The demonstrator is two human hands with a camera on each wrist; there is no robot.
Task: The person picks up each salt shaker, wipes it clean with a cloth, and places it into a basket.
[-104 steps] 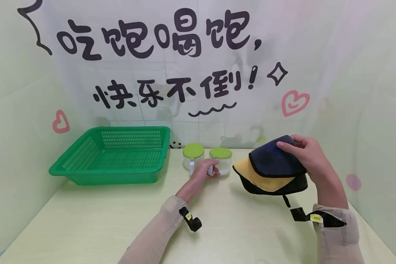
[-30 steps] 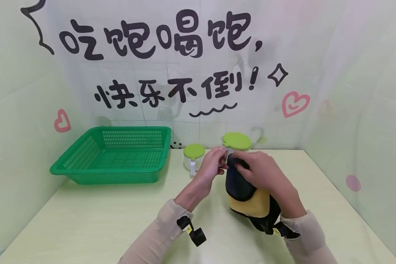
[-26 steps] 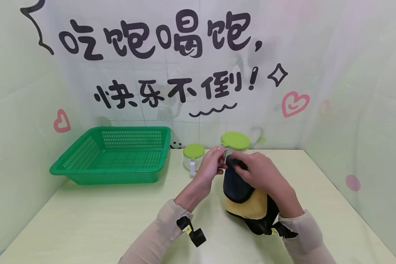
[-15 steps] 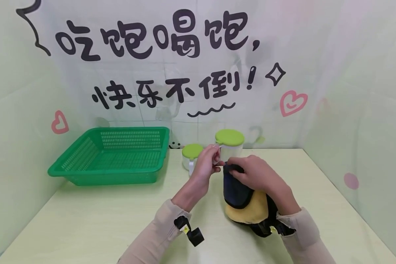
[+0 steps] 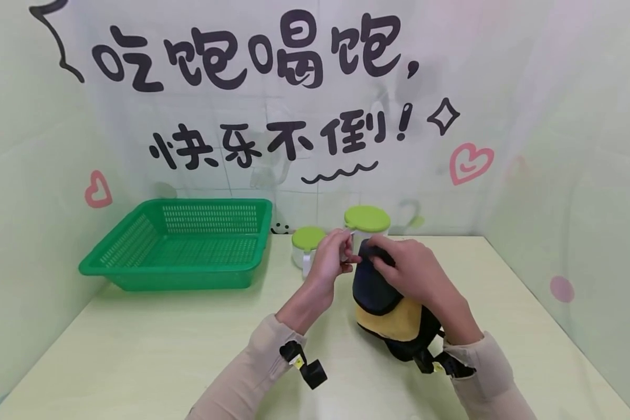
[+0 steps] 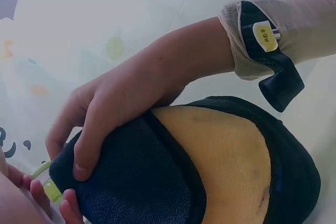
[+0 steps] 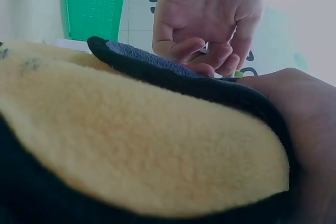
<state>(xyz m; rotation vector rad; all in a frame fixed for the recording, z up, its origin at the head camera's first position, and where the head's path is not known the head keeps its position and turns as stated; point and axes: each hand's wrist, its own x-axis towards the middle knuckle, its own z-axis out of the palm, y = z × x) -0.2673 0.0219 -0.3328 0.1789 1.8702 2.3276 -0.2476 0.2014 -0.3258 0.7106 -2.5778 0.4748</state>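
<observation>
**A left hand point(image 5: 329, 256) holds a green-lidded jar point(image 5: 368, 220) while a right hand point(image 5: 410, 268) pinches a folded cloth point(image 5: 375, 289)**

Seen from head height, the two hands come close together just right of the frame's centre. The left hand's fingers are curled closed at the jar's pale handle, which they mostly hide. The jar is at centre right, behind the hands, lid on and upright; its base is hidden.

The right hand is clamped on the top corner of the cloth, thumb on the near side. The cloth hangs from there towards the lower right of centre: a navy flap over a fuzzy yellow layer, with black edging and a black underside. Whether it touches the jar cannot be told.

A second jar point(image 5: 303, 245), also with a green lid, stands on the pale tabletop point(image 5: 178, 344), just left of the left hand. Farther left, near the back wall, sits a green plastic basket point(image 5: 178, 281) with slotted sides.

Both forearms enter from the bottom edge in beige sleeves point(image 5: 249, 370), a black strapped device point(image 5: 313, 373) at each wrist. A white backdrop point(image 5: 294, 105) fills the upper frame, with large black Chinese characters point(image 5: 207, 58) and two pink heart outlines point(image 5: 469, 156).
</observation>
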